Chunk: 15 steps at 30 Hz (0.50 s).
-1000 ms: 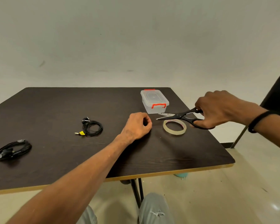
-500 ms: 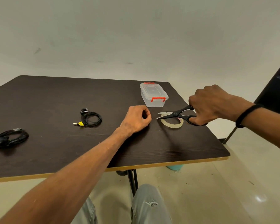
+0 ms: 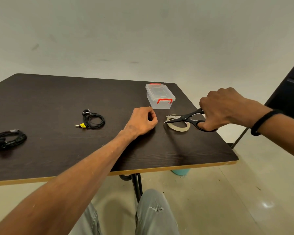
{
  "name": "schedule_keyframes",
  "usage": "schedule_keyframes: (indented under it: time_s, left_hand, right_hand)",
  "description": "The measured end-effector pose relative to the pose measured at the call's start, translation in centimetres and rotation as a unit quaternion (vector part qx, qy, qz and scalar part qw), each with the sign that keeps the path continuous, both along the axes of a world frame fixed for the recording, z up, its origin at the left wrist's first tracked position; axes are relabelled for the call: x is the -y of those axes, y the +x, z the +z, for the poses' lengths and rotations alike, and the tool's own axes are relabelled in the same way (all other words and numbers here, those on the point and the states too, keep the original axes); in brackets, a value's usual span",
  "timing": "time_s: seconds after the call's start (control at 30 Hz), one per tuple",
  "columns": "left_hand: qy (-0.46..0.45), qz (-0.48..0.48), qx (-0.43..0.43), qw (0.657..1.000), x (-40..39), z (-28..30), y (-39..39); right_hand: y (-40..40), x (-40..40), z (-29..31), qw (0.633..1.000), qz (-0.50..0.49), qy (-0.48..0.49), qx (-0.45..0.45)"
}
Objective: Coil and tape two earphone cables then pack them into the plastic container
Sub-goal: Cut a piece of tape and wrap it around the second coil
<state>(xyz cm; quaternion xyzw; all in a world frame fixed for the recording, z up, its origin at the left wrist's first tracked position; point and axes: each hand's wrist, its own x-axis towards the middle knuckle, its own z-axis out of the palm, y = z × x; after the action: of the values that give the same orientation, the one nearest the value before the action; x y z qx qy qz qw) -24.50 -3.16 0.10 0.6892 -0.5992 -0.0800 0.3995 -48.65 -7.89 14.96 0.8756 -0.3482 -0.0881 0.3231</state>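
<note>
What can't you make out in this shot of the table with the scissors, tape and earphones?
Head view only:
- left hand: curled fingers hide whether they pinch a strip of tape.
- tape roll: partly covered by the scissors.
- right hand: hides the scissor handles.
- left earphone coil: cut off by the frame edge.

I see two black earphone cables lying coiled on the dark table: one bundle [image 3: 8,139] at the far left edge, the other [image 3: 92,119] nearer the middle, with a yellow tag by its plug. The clear plastic container [image 3: 160,96], lid closed with red clips, sits toward the table's far right.
</note>
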Motion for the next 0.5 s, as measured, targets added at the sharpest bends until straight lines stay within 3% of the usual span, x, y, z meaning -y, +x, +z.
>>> schedule_keyframes:
  time_s: [0.27,0.5]
  left_hand:
    - [0.007,0.0,-0.016,1.0,0.0,0.1,-0.1]
    - [-0.016,-0.003,-0.012,1.0,-0.4,0.0,-0.2]
  right_hand:
    - [-1.5,0.9,1.1,0.999,-0.039,0.019,-0.009]
    - [-0.4,0.8,-0.5,1.0,-0.016,0.021,-0.002]
